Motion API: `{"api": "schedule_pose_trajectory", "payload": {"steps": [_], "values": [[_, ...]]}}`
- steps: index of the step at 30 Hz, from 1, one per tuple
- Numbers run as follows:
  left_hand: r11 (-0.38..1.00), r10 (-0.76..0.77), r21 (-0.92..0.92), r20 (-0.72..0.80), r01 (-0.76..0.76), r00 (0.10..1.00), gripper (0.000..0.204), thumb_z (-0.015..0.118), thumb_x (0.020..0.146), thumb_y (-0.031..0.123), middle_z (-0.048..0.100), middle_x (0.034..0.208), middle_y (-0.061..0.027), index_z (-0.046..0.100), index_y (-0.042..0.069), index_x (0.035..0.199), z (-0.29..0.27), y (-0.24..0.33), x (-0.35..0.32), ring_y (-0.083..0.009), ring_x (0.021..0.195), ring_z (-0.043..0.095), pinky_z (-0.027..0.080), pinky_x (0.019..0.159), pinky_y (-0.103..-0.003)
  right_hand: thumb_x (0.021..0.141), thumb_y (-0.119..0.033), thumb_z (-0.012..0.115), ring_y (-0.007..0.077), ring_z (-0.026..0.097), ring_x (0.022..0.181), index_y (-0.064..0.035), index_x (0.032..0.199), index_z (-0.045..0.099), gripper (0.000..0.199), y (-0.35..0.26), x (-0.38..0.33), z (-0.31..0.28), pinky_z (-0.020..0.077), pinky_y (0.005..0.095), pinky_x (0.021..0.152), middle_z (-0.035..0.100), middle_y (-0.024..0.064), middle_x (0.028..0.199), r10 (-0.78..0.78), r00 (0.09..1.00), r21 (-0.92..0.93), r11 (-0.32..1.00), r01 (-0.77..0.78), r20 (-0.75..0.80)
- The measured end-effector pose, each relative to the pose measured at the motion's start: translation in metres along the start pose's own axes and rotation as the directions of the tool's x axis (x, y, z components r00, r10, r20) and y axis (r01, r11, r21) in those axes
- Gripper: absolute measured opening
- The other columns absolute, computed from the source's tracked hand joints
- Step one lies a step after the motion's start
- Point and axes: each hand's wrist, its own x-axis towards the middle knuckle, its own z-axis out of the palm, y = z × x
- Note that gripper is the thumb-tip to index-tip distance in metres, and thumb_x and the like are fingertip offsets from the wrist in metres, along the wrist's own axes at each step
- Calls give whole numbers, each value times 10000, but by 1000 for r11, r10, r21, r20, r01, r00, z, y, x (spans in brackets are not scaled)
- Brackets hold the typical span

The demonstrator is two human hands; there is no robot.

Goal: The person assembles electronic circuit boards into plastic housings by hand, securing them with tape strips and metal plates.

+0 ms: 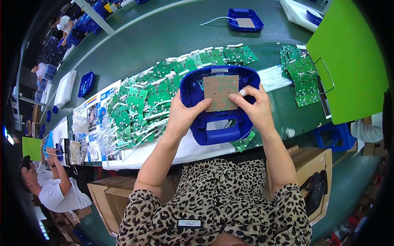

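Between my hands is a blue plastic housing (223,136) with a handle-like opening at its near end. A brown-backed circuit board (221,88) lies inside it, with a white connector at its far edge. My left hand (184,113) grips the housing's left side, its thumb on the board's lower left corner. On the right side, my right hand (258,108) holds the housing, its thumb pressing the board's right edge. The index finger there is bent and wears a white wrap (243,92). Fingers under the housing are hidden.
Many green circuit boards (135,100) with white connectors are heaped on the left of the bench. More boards (303,78) lie right, beside a green panel (349,61). Another blue housing (256,25) with a board and cable sits on the far side. Co-workers sit at left.
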Motion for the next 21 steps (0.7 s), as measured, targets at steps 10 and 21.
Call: {"api": "schedule_pose_trajectory", "payload": {"steps": [10,21], "values": [[992,66,112,-42,-61,997,487,724,690,100,598,973,-87,480,-5,1098,-4,-20,3,-152,873,585,471,782,-279,644,-238,747,241,529,809,-15,636,575,281,5,7,5,420,327,715,512,113,854,46,999,-110,993,-46,-5],[933,-271,317,309,170,912,503,626,779,389,587,958,-60,530,7,1091,-46,50,29,-128,899,563,486,752,-302,660,-227,733,225,488,720,-34,693,568,256,0,8,-7,407,324,667,499,94,800,60,994,-164,985,-45,92]]}}
